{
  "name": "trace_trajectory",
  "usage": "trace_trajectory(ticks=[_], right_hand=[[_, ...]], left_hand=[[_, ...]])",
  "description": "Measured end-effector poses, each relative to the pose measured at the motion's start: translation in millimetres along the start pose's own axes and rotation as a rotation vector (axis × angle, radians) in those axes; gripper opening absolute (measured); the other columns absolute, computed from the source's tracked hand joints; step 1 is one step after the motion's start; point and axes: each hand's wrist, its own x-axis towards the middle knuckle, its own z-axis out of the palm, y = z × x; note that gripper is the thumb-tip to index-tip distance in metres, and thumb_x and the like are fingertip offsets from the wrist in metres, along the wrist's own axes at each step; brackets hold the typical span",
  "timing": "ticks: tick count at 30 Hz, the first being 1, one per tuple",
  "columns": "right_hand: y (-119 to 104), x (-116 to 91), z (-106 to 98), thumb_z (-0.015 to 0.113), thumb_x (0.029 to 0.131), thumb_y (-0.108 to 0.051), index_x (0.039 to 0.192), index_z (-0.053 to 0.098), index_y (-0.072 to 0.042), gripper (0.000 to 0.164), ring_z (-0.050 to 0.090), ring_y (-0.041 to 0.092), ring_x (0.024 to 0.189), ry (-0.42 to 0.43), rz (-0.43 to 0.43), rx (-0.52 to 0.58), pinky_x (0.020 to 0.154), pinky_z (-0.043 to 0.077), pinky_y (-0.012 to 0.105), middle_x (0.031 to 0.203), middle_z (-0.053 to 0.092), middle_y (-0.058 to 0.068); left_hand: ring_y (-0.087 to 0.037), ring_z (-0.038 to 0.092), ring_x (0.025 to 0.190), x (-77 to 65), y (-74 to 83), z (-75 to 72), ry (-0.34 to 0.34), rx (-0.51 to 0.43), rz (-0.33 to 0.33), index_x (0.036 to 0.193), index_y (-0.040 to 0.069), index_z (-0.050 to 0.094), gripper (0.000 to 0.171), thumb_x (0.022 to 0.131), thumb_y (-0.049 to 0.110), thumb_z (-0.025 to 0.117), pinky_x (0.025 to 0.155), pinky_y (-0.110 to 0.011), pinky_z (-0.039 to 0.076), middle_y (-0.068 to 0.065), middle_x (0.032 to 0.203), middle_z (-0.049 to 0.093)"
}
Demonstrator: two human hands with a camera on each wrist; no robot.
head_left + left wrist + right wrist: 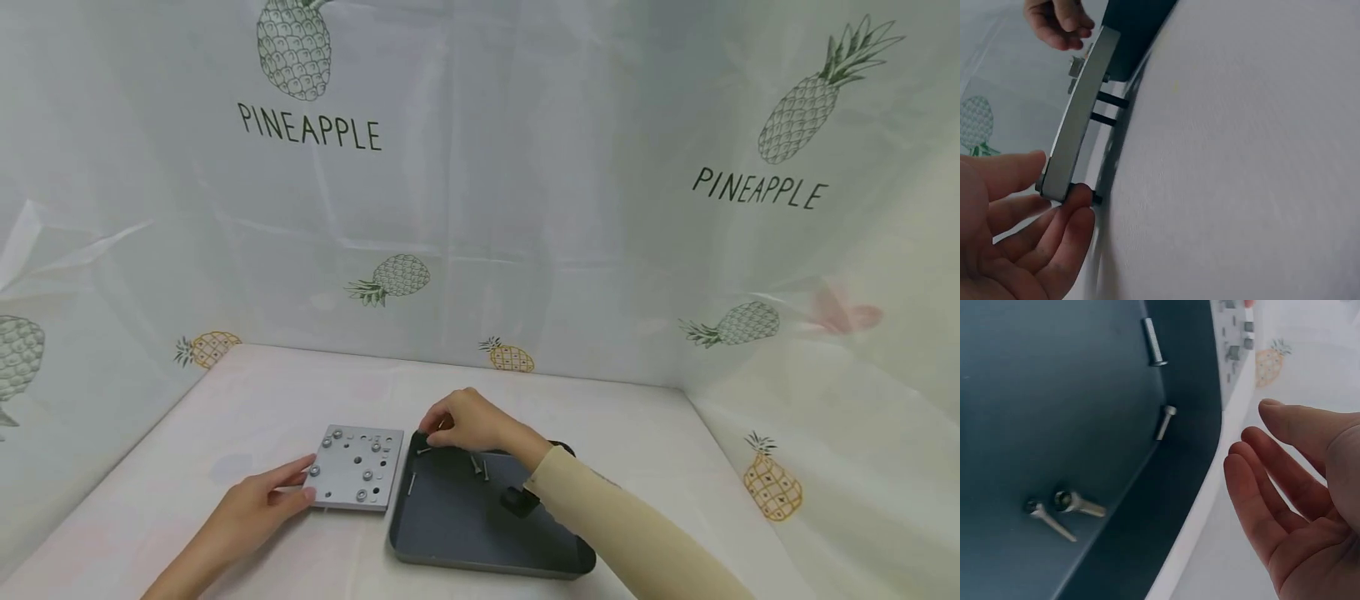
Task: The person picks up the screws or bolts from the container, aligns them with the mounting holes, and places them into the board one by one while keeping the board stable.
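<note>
The table [187, 467] was bounded by a pale backdrop [540, 208], printed with pineapples and lettering, across the top and both sides of the head view. In its lower centre a dark tray [465, 529] was set, its right part covered by the right sleeve [630, 517] and a black object [517, 501] at that wrist. Four loose screws were held in the tray: one [411, 483] lay along the left wall, another [423, 450] near the upper-left corner, and a pair [1079, 504] side by side. The right hand [467, 421] was held over that corner; in the right wrist view its thumb and fingers were parted, loosely bent, with nothing gripped. Just left of the tray, below the centre of the head view, a plate [347, 477] was pinched at its left edge between the thumb and fingers of the left hand [251, 512]. It was flat, squarish and silver-grey, pierced by dark holes and studded with round bolt heads [367, 475]; dark shanks [1113, 99] were seen protruding from its underside.
</note>
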Motion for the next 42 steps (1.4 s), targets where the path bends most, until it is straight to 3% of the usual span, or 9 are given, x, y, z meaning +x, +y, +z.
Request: trace_trajectory(ticks=[5, 14, 22, 26, 33, 38, 42], right_hand=[[8.2, -7.0, 6.1, 0.079, 0.097, -0.008, 0.113, 0.081, -0.005, 0.016, 0.072, 0.0, 0.089, -0.007, -0.004, -0.008, 0.081, 0.055, 0.017, 0.106, 0.081, 0.005], [17.1, -11.9, 21.8, 0.08, 0.095, -0.007, 0.11, 0.081, -0.005, 0.015, 0.068, -0.001, 0.082, -0.02, 0.005, -0.016, 0.076, 0.054, 0.019, 0.096, 0.08, -0.002], [16.8, -7.4, 43.1, 0.082, 0.095, -0.009, 0.108, 0.082, -0.006, 0.014, 0.064, -0.006, 0.078, -0.029, 0.031, -0.021, 0.076, 0.052, 0.015, 0.091, 0.08, -0.004], [16.4, -5.9, 50.5, 0.083, 0.094, -0.01, 0.107, 0.082, -0.007, 0.013, 0.064, -0.006, 0.075, -0.044, 0.056, 0.032, 0.073, 0.052, 0.015, 0.089, 0.079, -0.006], [13.7, -4.3, 55.3, 0.085, 0.092, -0.012, 0.105, 0.083, -0.011, 0.014, 0.065, -0.002, 0.071, -0.058, 0.155, 0.113, 0.07, 0.052, 0.017, 0.083, 0.076, -0.012], [13.2, -2.7, 55.9, 0.085, 0.09, -0.012, 0.103, 0.083, -0.012, 0.013, 0.066, 0.0, 0.072, -0.053, 0.193, 0.16, 0.069, 0.052, 0.019, 0.082, 0.077, -0.011], [16.6, -2.2, 56.8, 0.085, 0.09, -0.013, 0.102, 0.084, -0.013, 0.012, 0.067, 0.001, 0.074, -0.038, 0.204, 0.18, 0.071, 0.053, 0.02, 0.083, 0.077, -0.011]], left_hand=[[-0.021, 0.072, 0.105, 2.3, 3.1, 3.1, -0.012, -0.041, -0.035, 0.156, 0.008, 0.053, 0.07, 0.1, 0.042, 0.075, 0.099, -0.058, 0.053, -0.022, 0.138, 0.068], [-0.017, 0.072, 0.106, -4.1, -6.1, 5.3, -0.021, -0.083, -0.062, 0.159, 0.008, 0.05, 0.076, 0.098, 0.045, 0.076, 0.102, -0.057, 0.052, -0.021, 0.143, 0.066], [-0.011, 0.07, 0.102, -3.4, -13.0, 8.1, -0.023, -0.103, -0.062, 0.158, 0.009, 0.051, 0.075, 0.098, 0.044, 0.077, 0.094, -0.04, 0.056, -0.02, 0.143, 0.066], [-0.014, 0.071, 0.103, -2.5, -13.1, 10.0, -0.021, -0.117, -0.064, 0.158, 0.009, 0.051, 0.075, 0.097, 0.045, 0.077, 0.098, -0.049, 0.056, -0.021, 0.143, 0.065], [-0.013, 0.069, 0.102, -1.2, -11.9, 12.7, -0.016, -0.122, -0.068, 0.158, 0.01, 0.052, 0.076, 0.096, 0.047, 0.077, 0.094, -0.04, 0.056, -0.02, 0.143, 0.066], [-0.013, 0.07, 0.102, -2.1, -10.4, 10.8, -0.013, -0.122, -0.061, 0.159, 0.01, 0.051, 0.076, 0.097, 0.047, 0.076, 0.098, -0.049, 0.055, -0.022, 0.144, 0.064], [-0.014, 0.071, 0.104, -2.4, -10.0, 9.6, -0.01, -0.115, -0.04, 0.159, 0.01, 0.051, 0.076, 0.098, 0.047, 0.076, 0.098, -0.048, 0.055, -0.022, 0.144, 0.064]])
